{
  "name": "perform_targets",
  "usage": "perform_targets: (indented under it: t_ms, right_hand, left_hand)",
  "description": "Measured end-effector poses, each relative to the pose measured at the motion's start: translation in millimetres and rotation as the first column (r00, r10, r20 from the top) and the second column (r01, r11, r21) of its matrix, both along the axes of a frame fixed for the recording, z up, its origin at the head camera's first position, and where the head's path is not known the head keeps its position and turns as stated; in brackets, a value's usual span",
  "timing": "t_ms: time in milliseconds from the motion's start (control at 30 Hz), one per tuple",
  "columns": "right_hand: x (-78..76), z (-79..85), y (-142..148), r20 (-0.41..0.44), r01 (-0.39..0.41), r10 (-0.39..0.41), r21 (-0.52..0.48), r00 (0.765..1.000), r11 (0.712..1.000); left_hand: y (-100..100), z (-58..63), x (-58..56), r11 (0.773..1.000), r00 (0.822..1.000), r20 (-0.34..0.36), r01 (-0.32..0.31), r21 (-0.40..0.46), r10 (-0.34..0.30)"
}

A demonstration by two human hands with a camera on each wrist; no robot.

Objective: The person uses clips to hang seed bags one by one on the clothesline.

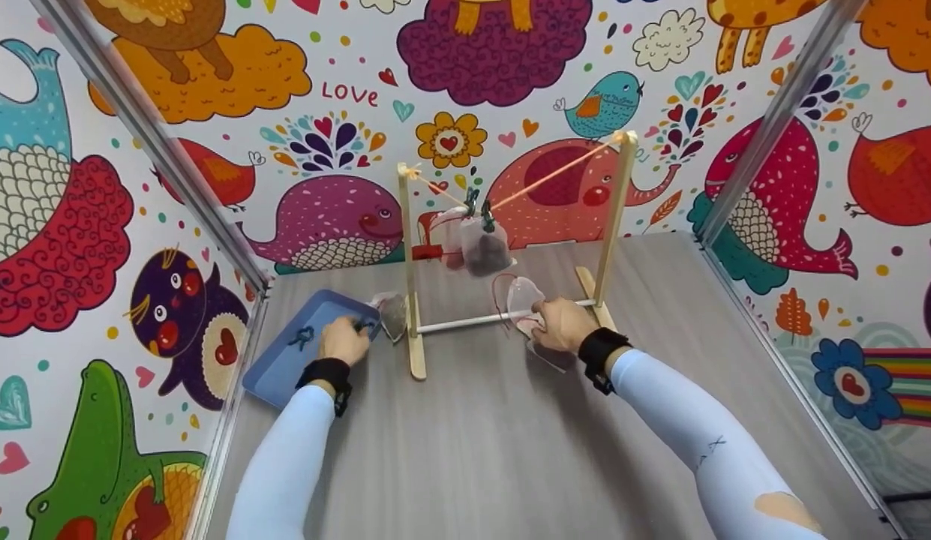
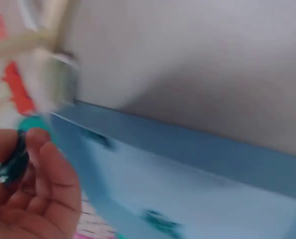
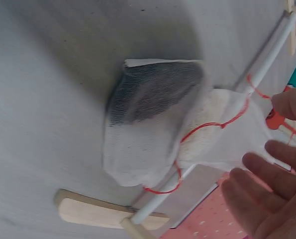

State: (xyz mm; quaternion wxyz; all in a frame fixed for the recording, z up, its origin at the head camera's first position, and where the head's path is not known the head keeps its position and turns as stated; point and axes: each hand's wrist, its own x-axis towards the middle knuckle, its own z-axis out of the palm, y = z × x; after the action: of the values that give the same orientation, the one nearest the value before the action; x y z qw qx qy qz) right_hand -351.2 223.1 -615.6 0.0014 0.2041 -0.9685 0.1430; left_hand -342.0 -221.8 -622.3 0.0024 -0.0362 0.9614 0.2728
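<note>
My left hand (image 1: 343, 341) is over the blue tray (image 1: 274, 367), pinching a small dark green clip (image 2: 14, 163) between thumb and fingers. More dark clips (image 1: 301, 337) lie in the tray. My right hand (image 1: 564, 324) is at a pale mesh bag (image 1: 524, 296) with a red string, by the white rod (image 1: 465, 322) of a wooden stand. In the right wrist view its fingers are spread and apart from the thumb, beside the bag and string. A mesh bag with dark contents (image 3: 157, 94) lies next to the pale one.
Two filled bags (image 1: 486, 251) hang by dark clips from the orange line (image 1: 559, 178) between the stand's wooden posts (image 1: 615, 217). Another bag (image 1: 392, 313) lies between tray and left post. A red piece (image 1: 426, 251) shows behind that post. Patterned walls surround the grey table (image 1: 465, 450).
</note>
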Motion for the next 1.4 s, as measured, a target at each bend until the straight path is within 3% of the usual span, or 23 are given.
perform_targets:
  t_ms: [100, 233, 333, 467, 567, 633, 733, 867, 933, 967, 1033, 1100, 1167, 1200, 1300, 1400]
  right_hand:
    - [1.1, 6.3, -6.6, -0.043, -0.078, 0.076, -0.055, 0.996, 0.995]
    - [4.9, 14.8, -17.3, -0.097, -0.181, 0.171, -0.103, 0.980, 0.978]
    - [8.3, 21.0, -25.5, -0.086, -0.225, 0.217, -0.101, 0.972, 0.969]
    - [10.9, 26.1, -35.5, -0.072, -0.266, 0.260, -0.091, 0.963, 0.960]
    - [11.0, 25.7, -39.5, -0.123, -0.317, 0.308, -0.070, 0.943, 0.946]
    - [10.9, 24.3, -39.4, -0.167, -0.357, 0.345, -0.042, 0.924, 0.933]
    - [11.0, 23.0, -36.1, -0.199, -0.391, 0.382, -0.005, 0.902, 0.920]
    - [10.2, 23.8, -31.6, -0.192, -0.394, 0.391, 0.024, 0.900, 0.919]
    - [9.4, 23.1, -29.6, -0.189, -0.391, 0.388, 0.026, 0.902, 0.920]
    - [9.3, 22.1, -28.2, -0.186, -0.386, 0.384, 0.024, 0.905, 0.922]
    - [8.9, 19.4, -24.1, -0.178, -0.377, 0.374, 0.018, 0.910, 0.926]
    - [8.7, 17.0, -19.7, -0.159, -0.366, 0.363, 0.010, 0.918, 0.931]
    - [8.2, 14.6, -15.0, -0.129, -0.350, 0.348, 0.008, 0.928, 0.937]
    - [7.9, 13.6, -12.7, -0.109, -0.341, 0.340, 0.008, 0.934, 0.940]
    - [6.8, 9.9, -6.7, -0.015, -0.309, 0.309, 0.008, 0.951, 0.951]
    - [6.3, 4.6, -2.0, 0.085, -0.288, 0.284, 0.032, 0.955, 0.957]
  left_hand:
    - [22.8, 13.2, -1.6, 0.993, 0.994, 0.001, 0.113, 0.029, -0.113]
    - [58.2, 27.4, 3.3, 0.963, 0.963, 0.066, 0.256, 0.088, -0.262]
    - [86.8, 35.0, 7.2, 0.922, 0.928, 0.120, 0.324, 0.213, -0.354]
    - [122.7, 41.5, 8.7, 0.847, 0.882, 0.155, 0.359, 0.392, -0.446]
    - [146.0, 42.4, 8.9, 0.806, 0.855, 0.143, 0.396, 0.440, -0.498]
    - [158.5, 41.9, 10.1, 0.792, 0.844, 0.131, 0.420, 0.443, -0.520]
    - [170.1, 41.4, 14.0, 0.779, 0.838, 0.124, 0.424, 0.462, -0.531]
    - [167.6, 37.4, 14.8, 0.785, 0.839, 0.116, 0.436, 0.441, -0.531]
    - [158.1, 29.0, 10.7, 0.803, 0.844, 0.097, 0.457, 0.381, -0.527]
    - [149.3, 5.1, -1.8, 0.808, 0.847, 0.067, 0.476, 0.348, -0.527]
    - [134.8, -31.7, -22.2, 0.837, 0.866, 0.046, 0.466, 0.288, -0.498]
    - [120.9, -76.2, -43.3, 0.881, 0.900, -0.011, 0.428, 0.202, -0.435]
    - [107.2, -118.2, -63.3, 0.913, 0.921, -0.085, 0.388, 0.127, -0.380]
    - [103.4, -120.5, -63.7, 0.932, 0.932, -0.104, 0.356, 0.071, -0.348]
    - [86.8, -136.3, -66.1, 0.956, 0.934, -0.208, 0.274, -0.102, -0.290]
    - [76.2, -129.0, -54.9, 0.964, 0.942, -0.237, 0.197, -0.177, -0.236]
